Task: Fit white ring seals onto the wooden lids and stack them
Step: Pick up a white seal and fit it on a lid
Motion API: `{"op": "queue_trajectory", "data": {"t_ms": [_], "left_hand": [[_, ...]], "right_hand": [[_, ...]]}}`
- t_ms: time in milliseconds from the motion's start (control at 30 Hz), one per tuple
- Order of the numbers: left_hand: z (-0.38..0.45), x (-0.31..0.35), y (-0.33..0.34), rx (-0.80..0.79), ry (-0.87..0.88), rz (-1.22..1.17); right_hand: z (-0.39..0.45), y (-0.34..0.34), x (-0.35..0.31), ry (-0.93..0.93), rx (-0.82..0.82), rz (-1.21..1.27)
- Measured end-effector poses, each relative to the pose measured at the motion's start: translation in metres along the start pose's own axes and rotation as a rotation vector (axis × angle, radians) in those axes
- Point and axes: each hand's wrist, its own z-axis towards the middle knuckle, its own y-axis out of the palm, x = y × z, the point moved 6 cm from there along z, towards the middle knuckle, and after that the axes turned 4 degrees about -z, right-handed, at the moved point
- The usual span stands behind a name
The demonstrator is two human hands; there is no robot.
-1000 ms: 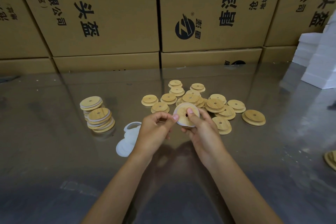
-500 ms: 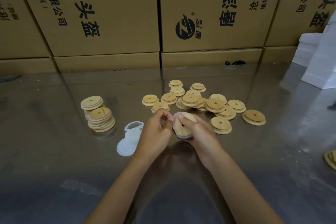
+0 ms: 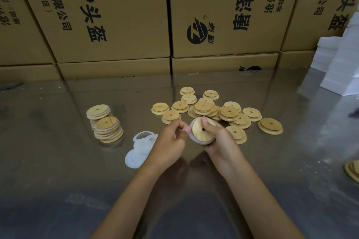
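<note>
On the left of the shiny bench (image 3: 58, 161) stand two stacks of finished lids (image 3: 105, 125), wooden discs with white seal edges showing between them, the nearer stack leaning slightly. Just right of them lies a small heap of white ring seals (image 3: 138, 150), flat on the bench and partly hidden behind the left wrist.

The left hand (image 3: 170, 141) is raised above the bench, its fingers curled and its fingertips pinching the white ring seal at the left rim of the held lid. The wooden lid (image 3: 203, 131) sits between the two hands, tilted with its face and small centre hole turned toward the camera, a white seal visible around its lower edge. The right hand (image 3: 220, 142) cradles that lid from below and behind, thumb pressed on its upper face and fingers wrapped under it.

Behind and to the right of the hands lies the scatter of bare wooden lids (image 3: 229, 112), some overlapping, one lying apart at the far right of the group. Cardboard boxes (image 3: 223, 15) with printed characters line the back edge, and white foam blocks (image 3: 342, 64) are stacked at the far right.
</note>
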Motion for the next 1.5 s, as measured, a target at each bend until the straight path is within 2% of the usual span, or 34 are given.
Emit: {"op": "queue_trajectory", "data": {"t_ms": [167,433,667,767,967,1233,1400,1500], "left_hand": [[-0.003,0.005,0.003,-0.01,0.024,-0.008],[-0.006,0.005,-0.001,0.078,0.04,-0.029],[-0.01,0.001,0.013,-0.031,-0.008,0.031],[-0.009,0.0,0.013,-0.007,-0.004,0.064],[-0.009,0.005,-0.002,0.09,0.055,-0.017],[-0.013,0.008,-0.005,0.167,0.131,0.242],[-0.013,0.009,-0.009,0.187,0.189,0.334],[-0.008,0.007,-0.024,0.275,0.2,0.341]], "right_hand": [[0.001,0.0,-0.001,0.009,-0.015,0.06],[0.0,0.003,0.001,0.019,-0.095,0.079],[0.002,0.003,0.0,-0.035,-0.042,0.15],[0.001,0.005,0.0,-0.033,-0.06,0.13],[-0.005,0.012,0.002,0.0,-0.096,-0.152],[-0.012,0.019,0.001,-0.017,-0.113,-0.282],[-0.014,0.025,0.007,-0.023,-0.139,-0.462],[-0.012,0.025,0.006,-0.047,-0.124,-0.46]]}}
